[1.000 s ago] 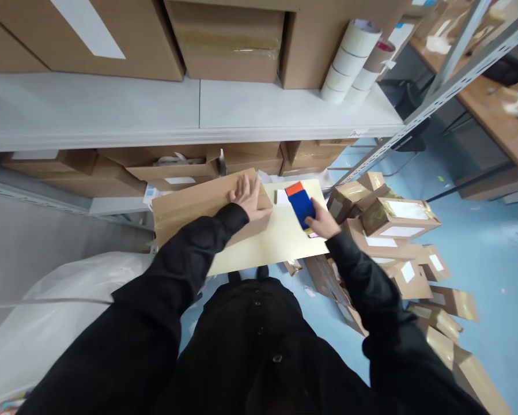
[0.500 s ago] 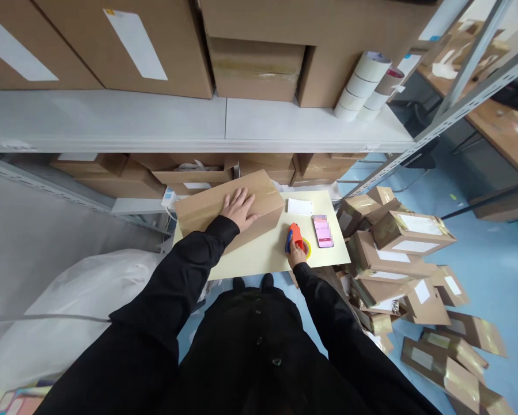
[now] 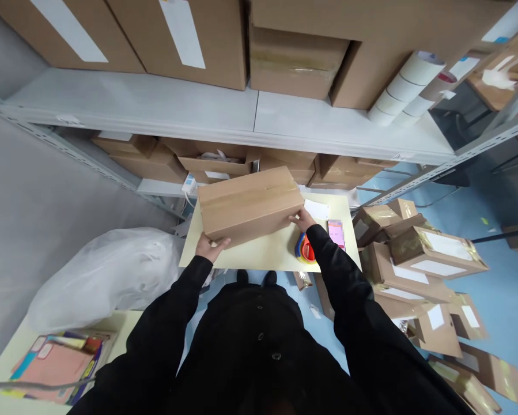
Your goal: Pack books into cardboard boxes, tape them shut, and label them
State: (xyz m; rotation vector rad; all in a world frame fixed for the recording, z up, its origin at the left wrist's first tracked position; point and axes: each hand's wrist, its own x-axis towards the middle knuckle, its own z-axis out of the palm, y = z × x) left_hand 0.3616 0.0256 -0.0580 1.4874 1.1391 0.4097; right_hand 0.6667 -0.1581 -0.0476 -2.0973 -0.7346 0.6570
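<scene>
Moved: right hand, from the red-and-blue tape dispenser to the carton; left hand, from the carton's top to its near left corner. Carton: oblong, brown cardboard, tape strip lengthwise; over the pale, smooth tabletop, contact unclear. Grip: both hands closed on lower corners. Right of carton: tape dispenser, white paper, pink-screened phone. Left of carton: crumpled, translucent plastic bag.
</scene>
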